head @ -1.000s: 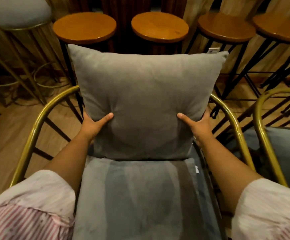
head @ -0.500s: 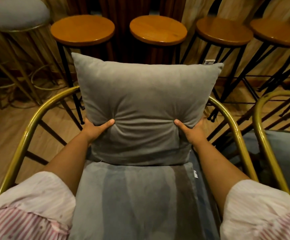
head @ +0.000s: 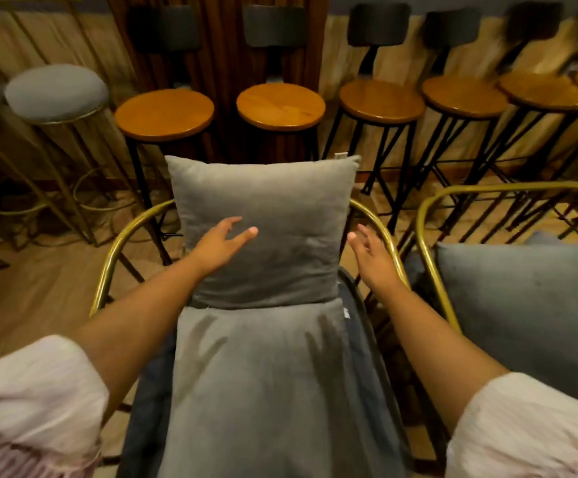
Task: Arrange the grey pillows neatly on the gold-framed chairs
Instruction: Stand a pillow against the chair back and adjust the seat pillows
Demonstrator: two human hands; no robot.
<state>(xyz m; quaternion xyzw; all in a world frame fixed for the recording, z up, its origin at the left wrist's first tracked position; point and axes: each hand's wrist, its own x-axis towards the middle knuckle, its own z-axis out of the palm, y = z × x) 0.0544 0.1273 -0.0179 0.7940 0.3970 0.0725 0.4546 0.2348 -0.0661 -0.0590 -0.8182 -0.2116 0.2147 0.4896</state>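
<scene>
Pillow stands upright on chair, hands spread.

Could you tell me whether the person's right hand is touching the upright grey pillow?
Apart. The head view shows the open right hand beside the upright grey pillow, with dark background visible between them.

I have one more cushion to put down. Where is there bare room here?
The round wooden stool seats behind the gold-framed chair are bare, as are the grey padded stools at far left. The chair itself is crowded: the upright grey pillow fills its back and the flat grey cushion covers its seat. Both open hands, left and right, hover there.
</scene>
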